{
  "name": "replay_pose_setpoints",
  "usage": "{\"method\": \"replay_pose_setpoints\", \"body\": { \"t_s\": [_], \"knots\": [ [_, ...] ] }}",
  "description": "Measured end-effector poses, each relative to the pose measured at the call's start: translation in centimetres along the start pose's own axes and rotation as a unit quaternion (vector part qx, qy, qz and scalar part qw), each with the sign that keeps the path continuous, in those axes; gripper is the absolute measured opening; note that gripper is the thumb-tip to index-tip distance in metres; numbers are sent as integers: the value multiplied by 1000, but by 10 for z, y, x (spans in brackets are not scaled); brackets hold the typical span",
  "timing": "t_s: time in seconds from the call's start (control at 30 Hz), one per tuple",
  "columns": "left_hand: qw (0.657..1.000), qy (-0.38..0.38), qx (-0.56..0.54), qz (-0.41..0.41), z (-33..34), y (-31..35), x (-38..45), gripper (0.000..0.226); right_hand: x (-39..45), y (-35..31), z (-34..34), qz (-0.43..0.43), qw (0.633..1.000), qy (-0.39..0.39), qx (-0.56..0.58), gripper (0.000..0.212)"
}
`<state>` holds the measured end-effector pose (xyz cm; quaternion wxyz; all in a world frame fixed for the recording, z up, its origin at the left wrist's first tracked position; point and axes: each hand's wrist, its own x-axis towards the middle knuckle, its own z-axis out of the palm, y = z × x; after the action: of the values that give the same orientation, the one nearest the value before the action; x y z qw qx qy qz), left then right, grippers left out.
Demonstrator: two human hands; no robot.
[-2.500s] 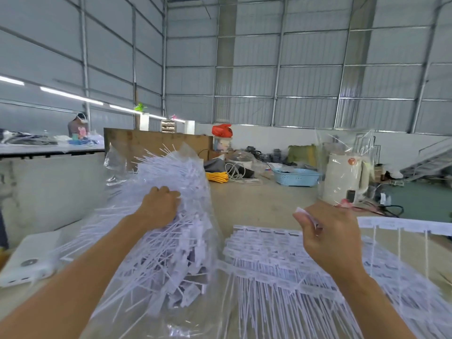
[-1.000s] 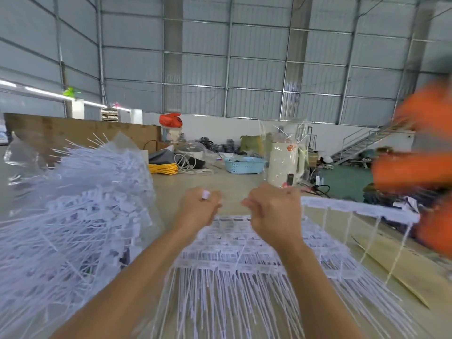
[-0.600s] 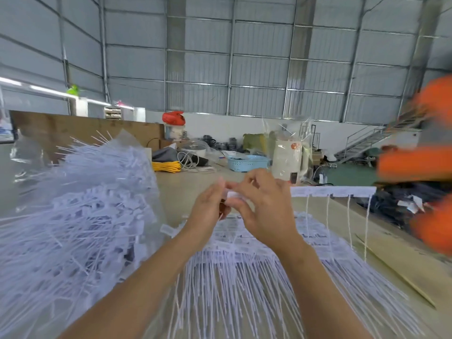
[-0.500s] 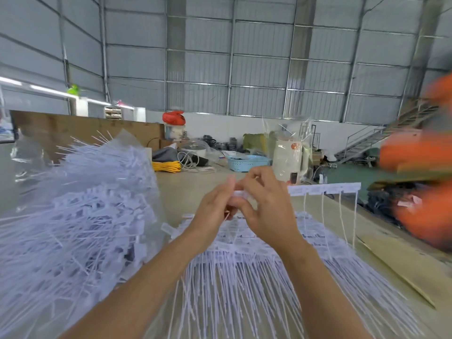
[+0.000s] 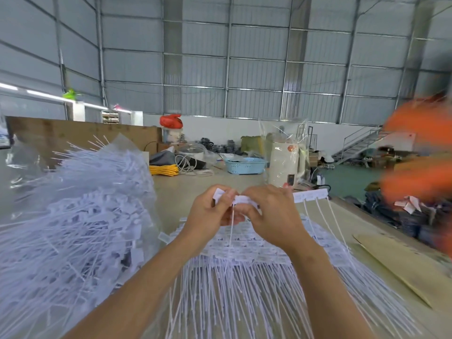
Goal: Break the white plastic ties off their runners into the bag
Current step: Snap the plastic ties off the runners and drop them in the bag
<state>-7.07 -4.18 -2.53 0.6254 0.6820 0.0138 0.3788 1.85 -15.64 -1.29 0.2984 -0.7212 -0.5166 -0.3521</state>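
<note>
White plastic ties (image 5: 315, 216) hang from one runner strip (image 5: 309, 195) that both hands hold up above the table (image 5: 181, 192). Three ties hang from its right end, and one more hangs down between the hands. The left hand (image 5: 210, 211) pinches the strip's left end with bent fingers. The right hand (image 5: 271, 214) grips the strip just beside it, fingers curled round it. Both arms reach forward, and the hands almost touch. Under them lies one big pile of ties on runners (image 5: 244, 265), too many to count. On the left stands one clear bag (image 5: 73, 216), full of loose ties. One blue basket (image 5: 244, 165) and one white kettle (image 5: 285, 165) sit far back.
</note>
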Motion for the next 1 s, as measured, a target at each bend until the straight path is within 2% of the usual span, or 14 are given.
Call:
{"method": "replay_pose_setpoints", "body": {
  "t_s": [0.13,0.27,0.33,0.4,0.47,0.5,0.57,0.63,0.73,0.8,0.87,0.9,0.93,1.0],
  "knots": [
    [998,11,61,20,3,0,-1,22,0,-4,-1,-10,1000,14,17,15],
    [995,24,93,24,3,1,2,33,0,-5,-2,-16,1000,9,-15,18],
    [992,19,123,-6,2,0,3,34,0,-5,-5,-25,997,25,-65,19],
    [988,12,138,-72,-2,3,2,31,-1,3,-12,6,994,80,-78,18],
    [992,-2,29,-125,-7,15,2,30,-4,19,-20,61,987,133,-63,14],
    [992,-7,-59,-113,-8,25,3,31,-6,26,-21,84,984,143,-67,14],
    [976,1,-214,-23,-11,52,5,30,-8,32,-16,85,980,147,-102,19],
    [957,18,-275,87,-14,82,3,28,-6,28,-7,60,976,160,-132,26],
    [960,80,-160,214,-33,115,-2,20,-3,21,0,17,973,177,-149,35],
    [962,130,-22,237,-59,128,-6,18,-3,21,2,6,971,183,-156,37],
    [965,140,126,182,-94,129,-9,20,-3,22,2,7,969,190,-156,35],
    [962,130,209,122,-115,126,-10,20,-3,21,2,9,969,195,-153,35],
    [948,120,292,45,-139,119,-12,19,-3,21,3,10,969,198,-149,35],
    [897,99,420,-91,-183,101,-17,21,-2,19,3,8,969,201,-141,35]
  ]
}}
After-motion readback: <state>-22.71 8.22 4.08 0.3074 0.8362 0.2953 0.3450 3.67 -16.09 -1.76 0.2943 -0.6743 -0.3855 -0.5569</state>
